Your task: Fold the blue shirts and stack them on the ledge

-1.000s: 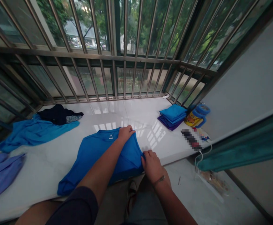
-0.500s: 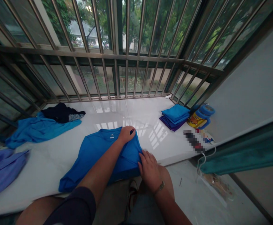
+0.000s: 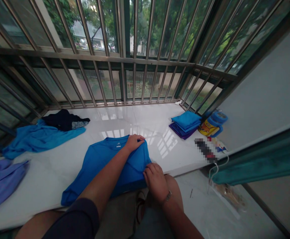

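A blue T-shirt (image 3: 102, 162) lies spread on the white sill, its collar toward the window and its lower part at the sill's front edge. My left hand (image 3: 134, 142) reaches across the shirt and pinches the cloth at the right shoulder, fingers together. Lower down on the same side, my right hand (image 3: 156, 179) has its fingers curled on the shirt's right edge and grips the cloth there. My left forearm hides part of the shirt's middle.
On the left lie a crumpled light-blue garment (image 3: 42, 139), a dark garment (image 3: 62, 120) and a purple garment (image 3: 4, 184). A folded clothes stack (image 3: 186, 122) sits at right beside a blue-and-yellow jug (image 3: 211, 124). Metal bars (image 3: 110, 59) line the back; a green curtain (image 3: 259, 162) hangs right.
My right hand has shifted slightly left, its fingers curling in on the shirt's edge. My left hand's fingers have straightened and drawn together at the shoulder, where the cloth lies smoother.
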A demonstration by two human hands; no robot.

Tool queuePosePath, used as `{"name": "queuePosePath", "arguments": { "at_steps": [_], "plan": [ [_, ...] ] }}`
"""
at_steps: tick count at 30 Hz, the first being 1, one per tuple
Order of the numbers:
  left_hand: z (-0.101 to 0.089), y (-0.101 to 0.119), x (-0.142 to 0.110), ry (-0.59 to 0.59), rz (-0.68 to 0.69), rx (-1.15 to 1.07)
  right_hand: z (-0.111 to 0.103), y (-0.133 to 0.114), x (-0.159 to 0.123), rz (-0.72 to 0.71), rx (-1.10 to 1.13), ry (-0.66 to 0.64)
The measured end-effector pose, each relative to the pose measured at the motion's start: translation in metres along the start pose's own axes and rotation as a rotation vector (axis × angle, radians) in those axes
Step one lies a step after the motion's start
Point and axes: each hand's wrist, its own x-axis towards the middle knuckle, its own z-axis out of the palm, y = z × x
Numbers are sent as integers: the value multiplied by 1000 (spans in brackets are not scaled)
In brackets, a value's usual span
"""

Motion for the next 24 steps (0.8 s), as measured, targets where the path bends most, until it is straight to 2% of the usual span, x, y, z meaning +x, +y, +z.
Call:
{"name": "queuePosePath", "arguments": {
  "at_steps": [4,12,17,20,22,24],
  "plan": [
    [3,0,-1,29,29,23,4,-2,1,-91,82,-49],
    [9,0,-2,129,29,67,9,9,0,55,-35,-218],
    [4,3,-5,142,28,76,0,-3,31,70,-79,-223],
    [-4,4,-26,135,37,112,-1,-6,60,146,-122,-239],
    [-15,-4,-53,133,19,152,4,-6,74,219,-134,-288],
    [-35,-21,-87,138,-49,210,10,-4,79,264,-136,-329]
  ]
}}
